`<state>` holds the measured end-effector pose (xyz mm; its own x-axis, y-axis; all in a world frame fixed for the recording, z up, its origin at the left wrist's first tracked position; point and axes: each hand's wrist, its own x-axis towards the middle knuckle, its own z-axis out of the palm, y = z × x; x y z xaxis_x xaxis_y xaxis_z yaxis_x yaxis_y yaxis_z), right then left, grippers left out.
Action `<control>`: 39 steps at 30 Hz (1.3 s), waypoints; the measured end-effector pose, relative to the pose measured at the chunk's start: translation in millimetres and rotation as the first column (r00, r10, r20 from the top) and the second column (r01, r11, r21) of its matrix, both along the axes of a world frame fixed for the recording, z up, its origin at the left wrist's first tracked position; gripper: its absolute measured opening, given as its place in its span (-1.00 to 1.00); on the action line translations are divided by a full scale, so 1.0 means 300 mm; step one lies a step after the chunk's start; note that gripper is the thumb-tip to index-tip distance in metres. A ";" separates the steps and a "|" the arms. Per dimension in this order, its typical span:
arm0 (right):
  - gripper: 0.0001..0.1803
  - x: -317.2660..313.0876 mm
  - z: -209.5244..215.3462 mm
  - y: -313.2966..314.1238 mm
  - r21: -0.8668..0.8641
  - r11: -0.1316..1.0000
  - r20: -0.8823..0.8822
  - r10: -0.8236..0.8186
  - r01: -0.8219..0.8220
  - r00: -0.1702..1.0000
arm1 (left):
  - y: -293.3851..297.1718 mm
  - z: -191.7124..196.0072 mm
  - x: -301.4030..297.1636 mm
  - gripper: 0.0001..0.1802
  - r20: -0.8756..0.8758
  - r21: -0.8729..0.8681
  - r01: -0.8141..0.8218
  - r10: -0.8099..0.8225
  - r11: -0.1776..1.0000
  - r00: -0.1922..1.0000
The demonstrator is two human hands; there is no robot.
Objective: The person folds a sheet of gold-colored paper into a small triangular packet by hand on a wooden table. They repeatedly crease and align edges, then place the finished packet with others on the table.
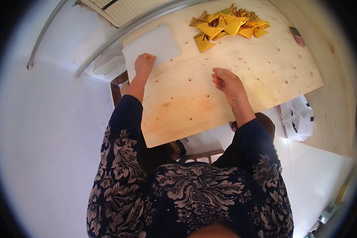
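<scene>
My left hand (145,63) is closed in a pinch over the lower part of a flat white sheet or stack of sheets (162,39). Whether its fingers grip the sheet's edge is hidden. To the right, above the bare wood of the table (186,95), my right hand (230,83) is raised with its fingers curled in and the thumb against them. Nothing shows between those fingers. Beyond both hands lies a heap of shiny gold folded paper triangles (230,25), some overlapping, well apart from either hand.
A small red and dark mobile phone (297,36) rests near the table's right edge. Below that side hangs or stands a white plastic bag (297,119). A metal rail (107,49) runs along the far left side, next to the white wall (75,35).
</scene>
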<state>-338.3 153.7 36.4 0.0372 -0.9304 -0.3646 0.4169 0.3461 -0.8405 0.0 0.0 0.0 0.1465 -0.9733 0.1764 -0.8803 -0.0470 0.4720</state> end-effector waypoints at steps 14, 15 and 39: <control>-0.70 0.038 -0.031 0.007 0.064 0.998 -0.009 0.026 -0.025 1.000 | 0.196 -0.082 0.358 -0.60 -0.002 0.008 -0.181 0.181 0.984 0.984; -0.71 0.036 -0.034 0.006 0.057 0.998 -0.016 0.035 -0.034 0.999 | 0.196 -0.083 0.340 -0.58 0.063 -0.012 -0.149 0.149 0.989 0.987; -0.72 0.041 -0.001 0.022 0.065 0.996 -0.013 0.065 -0.064 0.998 | -0.049 0.049 -0.409 -0.28 0.236 0.291 -0.096 0.026 0.952 0.971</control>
<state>-325.9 160.3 36.1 0.0903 -0.9009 -0.4245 0.3791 0.4252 -0.8219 -122.7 -14.6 14.6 0.1974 -0.9766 -0.0849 -0.9532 -0.2115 0.2159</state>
